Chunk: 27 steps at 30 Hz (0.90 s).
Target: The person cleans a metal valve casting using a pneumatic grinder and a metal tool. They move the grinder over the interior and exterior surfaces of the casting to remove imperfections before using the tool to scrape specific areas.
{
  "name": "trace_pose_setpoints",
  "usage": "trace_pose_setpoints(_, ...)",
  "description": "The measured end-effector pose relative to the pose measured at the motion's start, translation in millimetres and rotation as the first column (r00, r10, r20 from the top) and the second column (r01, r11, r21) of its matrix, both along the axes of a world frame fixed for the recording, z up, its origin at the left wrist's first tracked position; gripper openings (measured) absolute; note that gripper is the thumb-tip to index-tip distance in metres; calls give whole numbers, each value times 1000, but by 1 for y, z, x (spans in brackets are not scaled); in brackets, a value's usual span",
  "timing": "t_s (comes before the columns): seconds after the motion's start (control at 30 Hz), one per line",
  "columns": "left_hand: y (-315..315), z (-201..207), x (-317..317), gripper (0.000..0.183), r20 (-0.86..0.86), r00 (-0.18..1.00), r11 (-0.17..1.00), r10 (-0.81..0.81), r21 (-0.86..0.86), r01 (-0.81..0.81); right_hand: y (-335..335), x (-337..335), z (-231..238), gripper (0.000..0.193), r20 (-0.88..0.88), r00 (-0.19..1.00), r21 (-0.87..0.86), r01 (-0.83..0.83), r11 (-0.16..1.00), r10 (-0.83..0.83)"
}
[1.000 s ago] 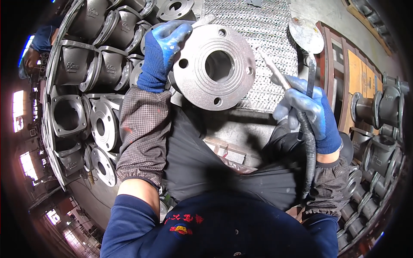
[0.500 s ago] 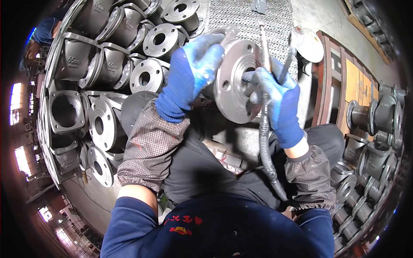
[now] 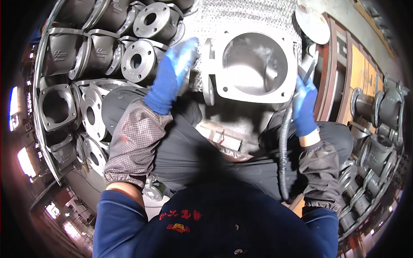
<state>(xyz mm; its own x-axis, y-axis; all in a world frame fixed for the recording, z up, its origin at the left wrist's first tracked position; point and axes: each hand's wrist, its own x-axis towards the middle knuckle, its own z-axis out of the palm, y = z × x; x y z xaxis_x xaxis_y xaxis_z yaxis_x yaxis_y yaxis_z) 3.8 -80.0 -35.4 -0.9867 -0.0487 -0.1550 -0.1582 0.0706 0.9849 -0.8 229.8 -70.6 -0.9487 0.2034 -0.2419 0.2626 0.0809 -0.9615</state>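
Stacked grey metal castings (image 3: 64,56) with raised cast lettering stand left of the left hand (image 3: 172,73), whose knit-cuffed blue-gloved fingers stretch out, gripping nothing. Red lettering is embroidered on the navy shirt (image 3: 189,232); above it, the square-mouthed flanged casting (image 3: 254,69) sits on rough metal mesh (image 3: 245,13). At right, the gloved right hand (image 3: 304,103) grasps a dark-levered tool (image 3: 312,69) with a ridged hose (image 3: 283,155), its fingertips hidden.

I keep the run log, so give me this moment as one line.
left hand: open, beside casting | right hand: holding tool, hose below | casting: square flange facing camera | other castings: both sides
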Motion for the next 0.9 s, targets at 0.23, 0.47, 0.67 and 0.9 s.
trace_pose_setpoints(0.23,43,-19,9,40,-3,995,978,-101,-184,99,-8,-1,13,36,30,999,-10,-13,1000,14)
trace_pose_setpoints(0.47,40,-23,-15,49,-51,999,999,-11,-34,9,-14,-17,29,31,105,993,6,45,999,-45)
trace_pose_setpoints(0.67,34,-15,-46,44,-83,989,987,-121,-118,110,-13,-42,21,34,117,989,-131,110,985,-94)
trace_pose_setpoints(0.9,30,-19,-55,45,4,996,996,-92,-18,93,-16,-47,30,37,125,984,-182,148,972,-127)
